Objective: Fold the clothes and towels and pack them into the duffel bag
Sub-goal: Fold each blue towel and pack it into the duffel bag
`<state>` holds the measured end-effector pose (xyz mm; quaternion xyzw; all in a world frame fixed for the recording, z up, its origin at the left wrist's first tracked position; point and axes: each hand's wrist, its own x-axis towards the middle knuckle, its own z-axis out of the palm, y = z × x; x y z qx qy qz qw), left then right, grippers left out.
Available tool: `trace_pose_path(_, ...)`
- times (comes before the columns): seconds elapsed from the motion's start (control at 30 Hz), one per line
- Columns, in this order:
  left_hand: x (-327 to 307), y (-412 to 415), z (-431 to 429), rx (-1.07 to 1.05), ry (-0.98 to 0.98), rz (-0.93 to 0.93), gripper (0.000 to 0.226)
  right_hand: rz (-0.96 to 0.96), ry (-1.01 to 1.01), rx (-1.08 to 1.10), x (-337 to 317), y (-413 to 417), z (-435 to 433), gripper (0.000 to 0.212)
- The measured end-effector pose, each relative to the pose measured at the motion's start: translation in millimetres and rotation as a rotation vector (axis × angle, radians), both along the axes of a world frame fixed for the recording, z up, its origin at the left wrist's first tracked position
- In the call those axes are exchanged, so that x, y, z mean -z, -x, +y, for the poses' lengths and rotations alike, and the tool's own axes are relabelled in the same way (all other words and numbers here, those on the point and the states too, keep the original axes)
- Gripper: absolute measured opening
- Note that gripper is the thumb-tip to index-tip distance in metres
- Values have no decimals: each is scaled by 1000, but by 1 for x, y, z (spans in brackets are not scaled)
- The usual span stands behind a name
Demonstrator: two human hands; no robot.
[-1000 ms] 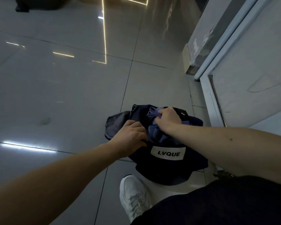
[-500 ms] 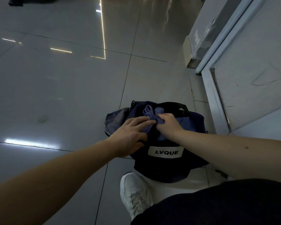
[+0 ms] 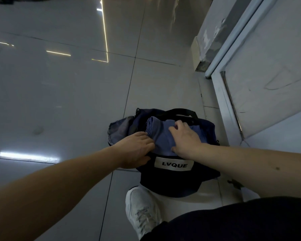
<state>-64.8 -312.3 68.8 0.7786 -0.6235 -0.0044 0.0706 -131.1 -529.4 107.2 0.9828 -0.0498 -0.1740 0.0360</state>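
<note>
Your one camera rides on your head (wide-angle lens), looking forward and steeply down at the duffel bag on the floor, close in.

We see a floor of large glossy grey tiles with thin dark joints, and bright strip lights reflect in its surface. A dark navy duffel bag with a white LVQUE label stands directly on the tiles, near the white door frame on the right. A white sneaker rests on the floor just beside the bag's near edge. A small dark scrap lies just right of the bag. We note a faint round mark on a tile to the left. A dark object, cut off at the top left corner, sits well apart from the bag.
</note>
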Motion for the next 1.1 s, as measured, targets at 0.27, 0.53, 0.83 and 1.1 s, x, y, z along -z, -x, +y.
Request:
trace_pose_path(0.27,7,-18,-3,-420,341,219,18,85,-58,-393,1,-28,2,97)
trace_pose_path(0.53,15,-39,-22,-732,187,261,19,252,-242,-275,-6,-56,5,69)
trace_pose_path(0.83,16,-51,-25,-824,-41,335,25,317,-334,-175,2,-67,12,62)
trace_pose_path(1.1,10,-52,-23,-748,-103,460,15,353,-264,-208,-1,-67,15,62)
